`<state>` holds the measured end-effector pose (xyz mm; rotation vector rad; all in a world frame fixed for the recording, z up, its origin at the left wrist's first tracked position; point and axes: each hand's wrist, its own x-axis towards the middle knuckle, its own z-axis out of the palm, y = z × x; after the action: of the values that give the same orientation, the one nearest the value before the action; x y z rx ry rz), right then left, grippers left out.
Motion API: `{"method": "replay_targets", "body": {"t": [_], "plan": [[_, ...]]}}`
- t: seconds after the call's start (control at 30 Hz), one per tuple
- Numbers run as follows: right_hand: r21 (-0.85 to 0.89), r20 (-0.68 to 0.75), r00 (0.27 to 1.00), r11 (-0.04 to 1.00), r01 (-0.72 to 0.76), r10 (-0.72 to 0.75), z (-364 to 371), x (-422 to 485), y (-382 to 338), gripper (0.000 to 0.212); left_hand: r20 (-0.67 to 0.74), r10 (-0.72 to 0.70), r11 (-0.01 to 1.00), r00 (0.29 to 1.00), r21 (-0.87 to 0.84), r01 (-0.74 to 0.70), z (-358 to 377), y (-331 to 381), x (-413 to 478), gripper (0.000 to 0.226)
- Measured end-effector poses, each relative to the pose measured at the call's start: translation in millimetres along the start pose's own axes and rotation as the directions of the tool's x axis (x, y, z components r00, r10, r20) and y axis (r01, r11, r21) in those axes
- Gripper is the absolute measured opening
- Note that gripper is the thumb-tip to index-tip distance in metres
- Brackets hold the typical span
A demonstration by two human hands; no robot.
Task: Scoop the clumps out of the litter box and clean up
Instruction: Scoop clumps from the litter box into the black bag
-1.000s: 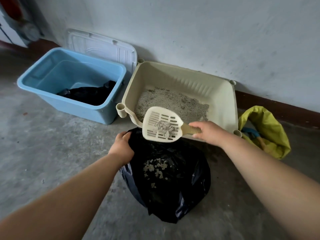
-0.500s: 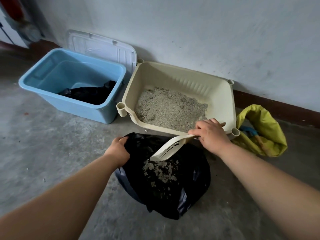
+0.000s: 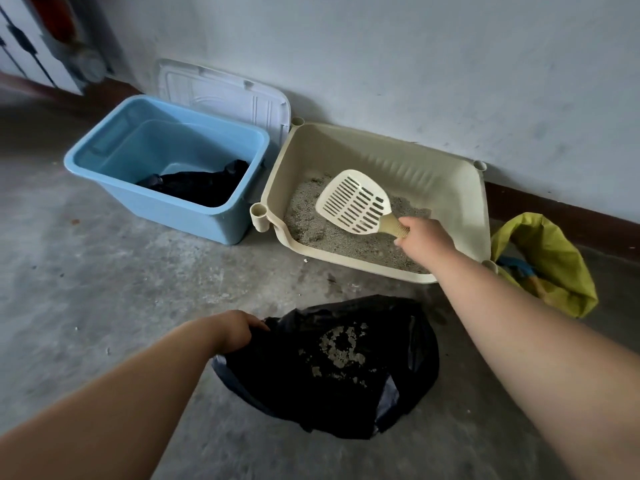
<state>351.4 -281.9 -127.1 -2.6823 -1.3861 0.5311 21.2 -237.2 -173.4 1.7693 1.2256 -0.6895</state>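
A cream litter box [image 3: 446,181] stands against the wall with grey litter [image 3: 332,233] in its bottom. My right hand [image 3: 424,240] grips the handle of a cream slotted scoop [image 3: 355,202], held empty above the litter inside the box. On the floor nearer me lies an open black rubbish bag [image 3: 332,393] with pale litter clumps [image 3: 341,348] inside. My left hand [image 3: 237,329] holds the bag's left edge, keeping it open.
A blue plastic tub [image 3: 162,202] holding a black bag sits left of the litter box, its white lid [image 3: 225,95] leaning on the wall behind. A yellow-green bag [image 3: 550,258] lies at the box's right. Bare concrete floor [image 3: 86,306] lies to the left.
The scoop tipped its clumps into the black bag, then my right hand carried it, now empty, back up over the litter box. My left hand stayed on the bag.
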Motion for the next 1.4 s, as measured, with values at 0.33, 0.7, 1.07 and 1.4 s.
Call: {"method": "replay_targets", "body": {"t": [0.33,0.7,1.07,1.4], "plan": [[-0.448,0.274,0.937,0.891,-0.076,0.217,-3.4,50.0,-10.5,0.024,-0.192,-0.068,0.961,0.979,-0.275,0.013,-12.5,4.1,-4.8,0.054],[-0.215,0.318,0.948,0.976,0.041,0.030,75.4,66.7,-39.8,0.027,-0.122,-0.071,0.942,0.990,-0.333,0.026,-4.7,-9.0,-8.0,0.054],[0.307,0.343,0.939,0.949,-0.074,-0.037,100.7,83.2,-38.6,0.048,-0.167,-0.111,0.928,0.980,-0.371,0.042,2.1,-11.1,-3.6,0.062],[0.403,0.304,0.949,0.914,-0.055,-0.077,111.9,85.0,-33.6,0.057,-0.301,-0.124,0.939,0.946,-0.342,0.014,-6.3,-7.6,-0.4,0.068]]}}
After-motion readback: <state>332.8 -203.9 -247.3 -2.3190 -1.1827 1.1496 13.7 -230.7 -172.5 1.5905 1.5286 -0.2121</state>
